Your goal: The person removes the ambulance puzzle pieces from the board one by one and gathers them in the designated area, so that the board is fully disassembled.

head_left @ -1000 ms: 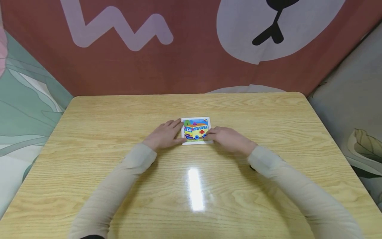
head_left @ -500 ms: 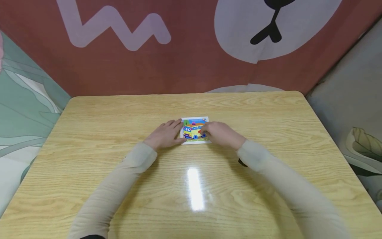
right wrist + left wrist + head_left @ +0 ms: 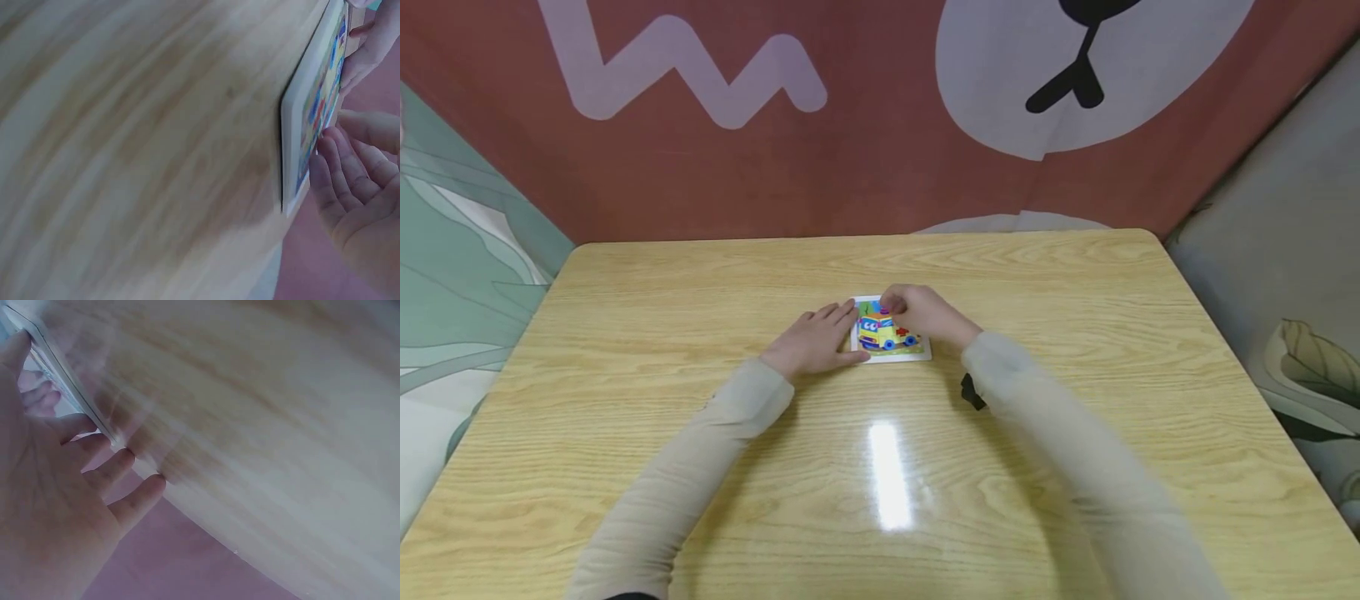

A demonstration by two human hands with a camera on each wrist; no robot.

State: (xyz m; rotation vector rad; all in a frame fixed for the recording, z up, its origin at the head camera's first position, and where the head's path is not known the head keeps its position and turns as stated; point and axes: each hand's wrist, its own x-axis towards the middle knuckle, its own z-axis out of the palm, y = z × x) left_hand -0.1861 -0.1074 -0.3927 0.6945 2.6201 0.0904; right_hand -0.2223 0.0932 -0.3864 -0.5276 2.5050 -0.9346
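Note:
A small picture board [image 3: 891, 343] lies flat on the table, with a white border and a cartoon ambulance on it. The left hand [image 3: 814, 340] rests at its left edge, fingers spread and straight, thumb at the lower left corner. In the left wrist view, the left fingertips [image 3: 147, 482] lie along the board's side. Over the upper part of the picture is the right hand [image 3: 925, 312], fingers bent downward. In the right wrist view, the right fingertips [image 3: 326, 140] meet or nearly meet the picture's surface; no separate piece shows between them. The right hand covers the picture's upper right.
The wooden table [image 3: 737, 279] extends on all sides of the board, with a bright reflection in front. A red patterned cloth [image 3: 880, 150] hangs behind the far edge. A black band [image 3: 972, 392] shows at the right wrist.
The right hand has moved from the board's lower right corner leftward and away from the body, up across the picture. The left hand stays at the left edge.

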